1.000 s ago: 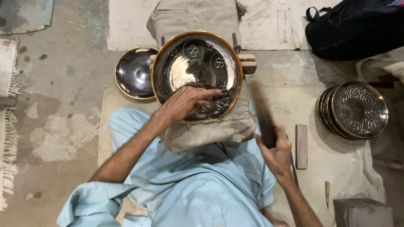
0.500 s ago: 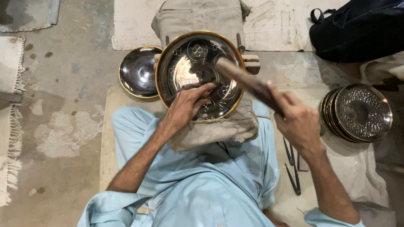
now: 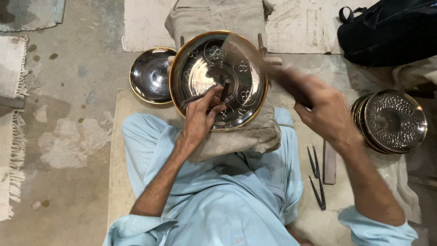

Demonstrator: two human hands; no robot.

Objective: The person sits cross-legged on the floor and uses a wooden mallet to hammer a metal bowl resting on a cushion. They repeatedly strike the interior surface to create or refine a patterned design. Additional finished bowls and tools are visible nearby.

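A large shiny metal plate (image 3: 200,68) with a gold rim and engraved flower rings rests tilted on a padded cloth block (image 3: 246,139) in front of me. My left hand (image 3: 200,116) pinches a small dark chisel (image 3: 224,89) upright against the plate's middle. My right hand (image 3: 325,111) is raised to the right of the plate, gripping a hammer (image 3: 246,50) that is blurred by motion above the plate's upper right.
A smaller dark bowl (image 3: 151,75) lies left of the plate. A stack of patterned metal plates (image 3: 391,120) sits at right. Pointed tools (image 3: 317,177) and a flat bar (image 3: 329,164) lie on the mat. A black bag (image 3: 387,29) is at top right.
My right hand picked up the hammer from the mat and swung it up over the plate. My left hand moved from flat on the plate to holding the chisel upright.
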